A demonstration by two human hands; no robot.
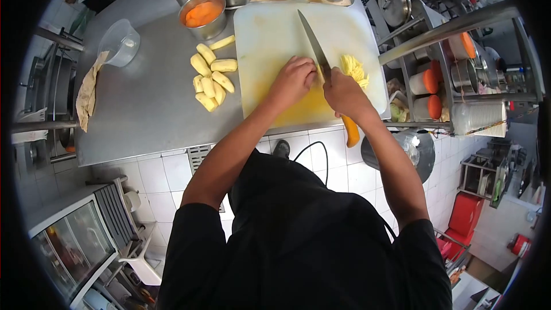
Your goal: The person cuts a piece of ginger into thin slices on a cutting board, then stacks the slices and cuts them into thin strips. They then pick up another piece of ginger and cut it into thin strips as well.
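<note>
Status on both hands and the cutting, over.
Right hand gripping knife. Left hand curled over cutting board, fingers close to the blade. Shredded yellow pile near right hand, tight on space.

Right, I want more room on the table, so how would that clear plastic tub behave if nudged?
The tub looks like thin plastic, so probably light and apt to slide on the smooth metal table. Its walls may flex if squeezed. The cloth against it could drag along.

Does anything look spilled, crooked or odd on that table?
No obvious spill or breakage. Two untidy spots: a crumpled cloth lies at the left edge of the metal table, beside the clear tub, and the cutting board has yellow stains.
</note>
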